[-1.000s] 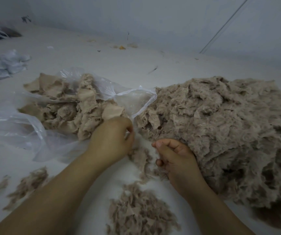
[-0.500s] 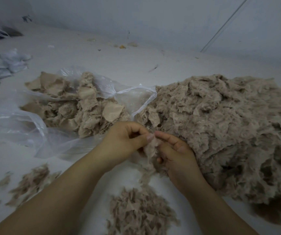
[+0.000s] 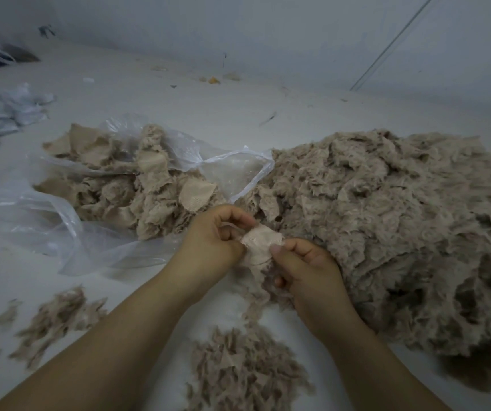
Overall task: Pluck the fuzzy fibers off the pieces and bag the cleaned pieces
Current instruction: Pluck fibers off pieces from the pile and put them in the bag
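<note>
At the far left, crumpled pale plastic sheets (image 3: 4, 111) lie on the white surface (image 3: 179, 114). Nearer, small tufts of plucked fibers (image 3: 54, 318) are scattered. A clear plastic bag (image 3: 69, 232) lies open on its side, holding beige cleaned pieces (image 3: 137, 191). Just right of it, the left hand (image 3: 211, 241) curls its fingers around the upper left edge of a pale fabric piece (image 3: 260, 240), thumb and forefinger pinching it. The piece spans the gap between both hands, mesh side up. The right hand (image 3: 306, 271) pinches its lower right edge between thumb and curled fingers. Below lies a heap of fuzzy fibers (image 3: 244, 372). A large pile of fuzzy uncleaned pieces (image 3: 401, 232) fills the right.
</note>
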Tool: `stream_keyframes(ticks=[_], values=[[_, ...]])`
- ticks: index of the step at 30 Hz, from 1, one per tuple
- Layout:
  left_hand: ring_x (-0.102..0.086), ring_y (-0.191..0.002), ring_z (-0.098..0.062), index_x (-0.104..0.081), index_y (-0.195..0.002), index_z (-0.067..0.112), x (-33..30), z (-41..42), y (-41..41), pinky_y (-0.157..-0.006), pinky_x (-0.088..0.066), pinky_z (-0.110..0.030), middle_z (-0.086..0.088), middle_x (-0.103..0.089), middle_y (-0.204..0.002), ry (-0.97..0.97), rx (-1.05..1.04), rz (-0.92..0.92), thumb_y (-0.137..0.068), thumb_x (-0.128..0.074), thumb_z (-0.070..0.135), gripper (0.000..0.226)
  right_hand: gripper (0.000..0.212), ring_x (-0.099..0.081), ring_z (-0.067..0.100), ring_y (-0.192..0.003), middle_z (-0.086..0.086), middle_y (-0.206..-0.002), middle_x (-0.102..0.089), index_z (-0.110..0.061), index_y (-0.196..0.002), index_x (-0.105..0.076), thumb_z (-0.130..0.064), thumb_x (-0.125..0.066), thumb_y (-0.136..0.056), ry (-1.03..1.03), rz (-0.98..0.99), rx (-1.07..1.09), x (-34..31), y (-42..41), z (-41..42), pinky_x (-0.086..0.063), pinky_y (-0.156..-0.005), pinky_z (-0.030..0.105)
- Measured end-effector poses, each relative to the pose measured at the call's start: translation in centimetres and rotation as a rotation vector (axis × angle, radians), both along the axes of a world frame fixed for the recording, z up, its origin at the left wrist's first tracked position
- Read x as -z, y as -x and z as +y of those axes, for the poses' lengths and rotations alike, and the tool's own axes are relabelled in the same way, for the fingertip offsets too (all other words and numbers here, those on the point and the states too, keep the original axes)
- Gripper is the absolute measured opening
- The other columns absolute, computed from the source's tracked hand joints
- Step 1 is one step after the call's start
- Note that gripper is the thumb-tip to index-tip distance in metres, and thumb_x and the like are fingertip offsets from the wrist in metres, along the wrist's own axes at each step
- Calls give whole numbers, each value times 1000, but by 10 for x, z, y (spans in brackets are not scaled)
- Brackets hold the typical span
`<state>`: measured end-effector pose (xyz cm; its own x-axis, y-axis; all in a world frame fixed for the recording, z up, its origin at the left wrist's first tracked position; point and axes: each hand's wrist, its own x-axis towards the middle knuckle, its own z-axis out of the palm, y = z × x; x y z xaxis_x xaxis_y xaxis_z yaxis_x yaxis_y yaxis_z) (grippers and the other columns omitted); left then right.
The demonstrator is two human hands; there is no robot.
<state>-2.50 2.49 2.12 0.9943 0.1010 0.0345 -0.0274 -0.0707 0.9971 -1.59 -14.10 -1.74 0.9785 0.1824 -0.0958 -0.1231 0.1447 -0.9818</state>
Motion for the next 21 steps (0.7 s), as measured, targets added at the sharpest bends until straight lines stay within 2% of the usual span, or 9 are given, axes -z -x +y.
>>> stream_keyframes(ticks=[1, 3, 5, 8, 9, 11, 13, 16, 21], values=[[-63, -74, -25, -69, -83, 18, 1, 0, 0, -58, -53, -35, -10, -67, -88, 33, -37, 35, -77, -58, -21, 41, 17, -52, 10, -53, 2, -64, -60, -23, -70, -70, -24, -71, -87, 1, 0, 0, 0, 0, 0, -47, -52, 25], [-64, -74, -25, -68, -93, 10, 3, 0, 1, -59, -55, -36, -11, -66, -87, 173, 13, 137, -81, -73, 1, 16, 14, -51, 10, -52, -1, -61, -57, -24, -69, -69, -30, -71, -81, -5, -1, -13, -1, 0, 1, -47, -52, 26], [-68, -70, -24, -65, -100, 5, 7, -2, 4, -58, -57, -36, -14, -69, -85, 170, 93, 190, -78, -79, 16, 28, 15, -51, 11, -53, -2, -61, -59, -25, -70, -70, -27, -70, -85, -13, 2, -13, 0, -1, 0, -47, -52, 25], [-66, -59, -25, -66, -90, 1, 7, -6, 7, -53, -56, -31, -19, -72, -77, 97, 127, 124, -89, -66, -1, 3, 11, -55, 12, -55, 1, -66, -64, -24, -74, -73, -28, -73, -84, -40, 19, -11, 1, -1, -2, -48, -52, 25], [-65, -57, -25, -66, -89, 0, 7, -6, 7, -53, -56, -30, -21, -71, -76, 87, 138, 122, -90, -63, -3, 5, 13, -56, 12, -56, 3, -68, -66, -22, -76, -74, -35, -74, -80, -44, 17, -26, 1, -1, -2, -48, -52, 25], [-62, -53, -25, -65, -89, -3, 4, -4, 6, -50, -52, -29, -29, -68, -79, 31, 180, 121, -92, -61, -1, 5, 32, -58, 15, -59, 11, -75, -69, -15, -84, -76, -45, -75, -75, -40, 5, -68, 0, 0, -2, -48, -54, 27], [-61, -52, -25, -67, -88, 0, 1, 0, 4, -48, -48, -28, -32, -66, -80, -23, 225, 123, -92, -63, 3, 6, 37, -57, 17, -59, 15, -76, -68, -9, -87, -75, -45, -76, -76, -41, 3, -52, 0, 0, -2, -48, -53, 28], [-56, -49, -20, -68, -83, 0, 0, 5, 1, -45, -44, -24, -23, -64, -67, -48, 192, 120, -90, -66, 4, 9, 30, -52, 12, -55, 7, -67, -62, -7, -83, -73, -36, -72, -85, -11, -3, -2, 4, 0, -1, -46, -52, 27], [-43, -37, -12, -69, -74, 2, 7, 13, -2, -38, -36, -19, -8, -58, -50, 3, 22, 149, -93, -60, -3, 21, 24, -51, 10, -54, 9, -71, -63, -2, -85, -72, -26, -69, -92, 20, -20, 37, 6, -1, 0, -45, -51, 23]])
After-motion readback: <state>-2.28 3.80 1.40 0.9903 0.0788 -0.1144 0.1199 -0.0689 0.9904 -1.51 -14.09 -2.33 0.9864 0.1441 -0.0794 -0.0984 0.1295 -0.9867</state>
